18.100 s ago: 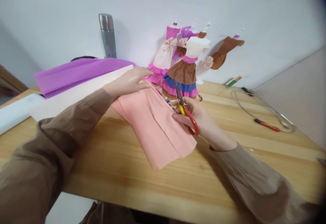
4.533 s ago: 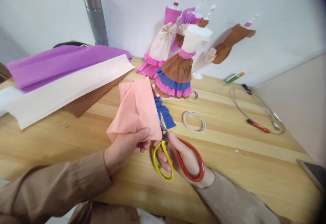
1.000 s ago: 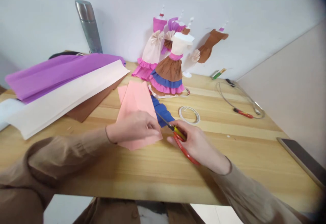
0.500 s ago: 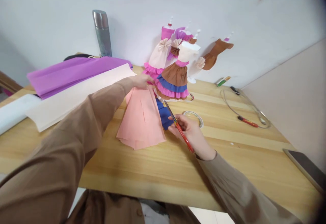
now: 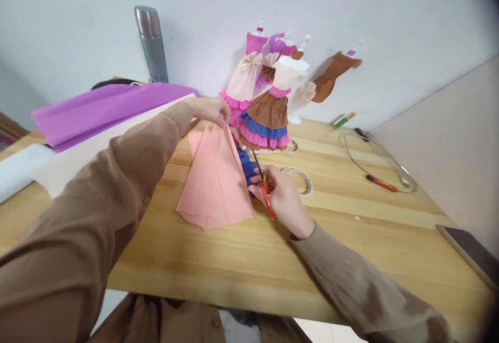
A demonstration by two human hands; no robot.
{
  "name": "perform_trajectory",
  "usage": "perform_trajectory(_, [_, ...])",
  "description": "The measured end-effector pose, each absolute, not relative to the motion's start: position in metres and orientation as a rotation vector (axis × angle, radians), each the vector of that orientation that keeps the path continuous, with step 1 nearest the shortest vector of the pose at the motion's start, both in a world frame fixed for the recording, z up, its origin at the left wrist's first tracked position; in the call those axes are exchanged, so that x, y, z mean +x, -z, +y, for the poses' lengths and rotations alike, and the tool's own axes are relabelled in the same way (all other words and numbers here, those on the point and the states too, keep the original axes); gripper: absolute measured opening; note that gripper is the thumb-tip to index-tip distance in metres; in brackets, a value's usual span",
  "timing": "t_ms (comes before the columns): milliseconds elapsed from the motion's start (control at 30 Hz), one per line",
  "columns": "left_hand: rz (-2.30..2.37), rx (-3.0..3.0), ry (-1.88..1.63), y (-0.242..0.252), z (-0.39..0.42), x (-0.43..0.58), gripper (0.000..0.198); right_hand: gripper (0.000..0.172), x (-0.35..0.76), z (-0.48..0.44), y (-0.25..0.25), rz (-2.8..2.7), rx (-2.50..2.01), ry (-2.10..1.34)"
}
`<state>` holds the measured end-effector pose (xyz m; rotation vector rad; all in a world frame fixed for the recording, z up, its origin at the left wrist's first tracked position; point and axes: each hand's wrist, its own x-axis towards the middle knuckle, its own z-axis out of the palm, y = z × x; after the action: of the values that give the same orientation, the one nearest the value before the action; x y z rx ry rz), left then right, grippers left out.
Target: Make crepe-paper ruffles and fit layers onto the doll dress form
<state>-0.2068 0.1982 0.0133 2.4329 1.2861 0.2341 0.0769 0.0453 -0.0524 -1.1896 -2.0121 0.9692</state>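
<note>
My left hand [image 5: 212, 110] pinches the narrow top of a peach crepe paper piece [image 5: 214, 182], whose wide, folded lower part fans out over the table. In my right hand [image 5: 283, 197] is a pair of scissors [image 5: 266, 189] with red handles, its dark blades pointing up and away from me. The blades look closed. Partly covered by the peach paper and my fingers is a piece of pleated blue paper [image 5: 246, 165]. Just beyond it stands a small dress form in a cream, brown, blue and pink paper dress [image 5: 268, 111].
More dressed forms, one in a brown dress [image 5: 331, 78], stand by the wall. Purple paper [image 5: 113, 106] and cream paper [image 5: 78, 161] lie left, near a metal flask [image 5: 151, 47]. A tape roll [image 5: 307, 184], red-handled cable tool [image 5: 382, 183] and phone [image 5: 468, 252] are right.
My left hand has lifted slightly, drawing up the top of the peach paper. My right hand has shifted a little left with the scissors, which now point more steeply away.
</note>
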Motion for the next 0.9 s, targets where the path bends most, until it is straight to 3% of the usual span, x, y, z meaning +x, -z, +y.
perform_trajectory(167, [1.236, 2.268, -0.332, -0.032, 0.181, -0.209, 0.011, 0.025, 0.059, 0.043, 0.049, -2.028, -1.243, -0.831])
perform_trajectory(267, [1.196, 2.18, -0.425, -0.035, 0.174, -0.212, 0.018, 0.017, 0.056, 0.046, 0.056, -1.903, -1.163, -0.922])
perform_trajectory(400, [1.188, 2.088, -0.522, -0.028, 0.17, -0.22, 0.034, 0.025, 0.06, 0.05, 0.062, -1.811, -1.084, -1.029])
perform_trajectory(667, [1.16, 1.953, -0.658, -0.012, 0.163, -0.22, 0.022, 0.042, 0.06, 0.044, 0.051, -1.63, -1.031, -1.304])
perform_trajectory(900, [1.106, 1.885, -0.81, -0.013, 0.149, -0.215, 0.024, 0.042, 0.071, 0.043, 0.047, -1.555, -1.043, -1.418])
